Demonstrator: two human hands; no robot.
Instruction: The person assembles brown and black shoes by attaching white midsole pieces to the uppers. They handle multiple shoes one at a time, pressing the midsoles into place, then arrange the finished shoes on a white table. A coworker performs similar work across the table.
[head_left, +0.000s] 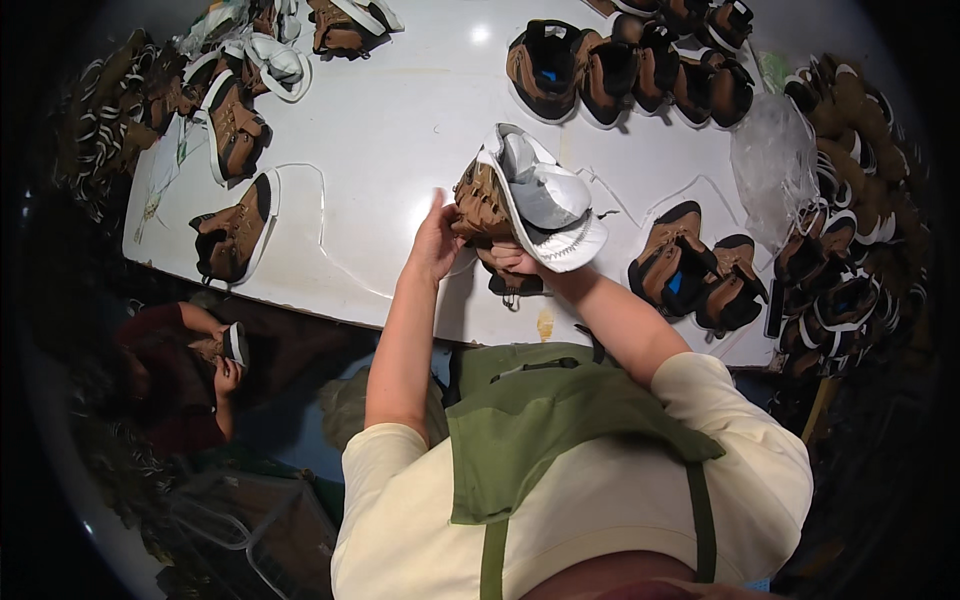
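Over the near part of the white table, both my hands hold a brown lace-up shoe (482,205) with its underside turned up. Its white sole piece (578,247) stands away from the grey bottom (552,198), and zigzag stitching shows along one end. My left hand (437,238) grips the brown upper from the left, thumb raised and fingers partly hidden behind it. Beneath the white edge, the curled fingers of my right hand (515,257) press against the upper. The shoe's dark collar with a loop hangs toward me.
White thread (322,215) trails over the table (400,110). Finished-looking brown shoes (605,80) stand far right; two more (668,255) sit near right beside a clear plastic bag (773,165). Other shoes (237,235) lie left. At lower left, another person's hands (226,372) hold a shoe.
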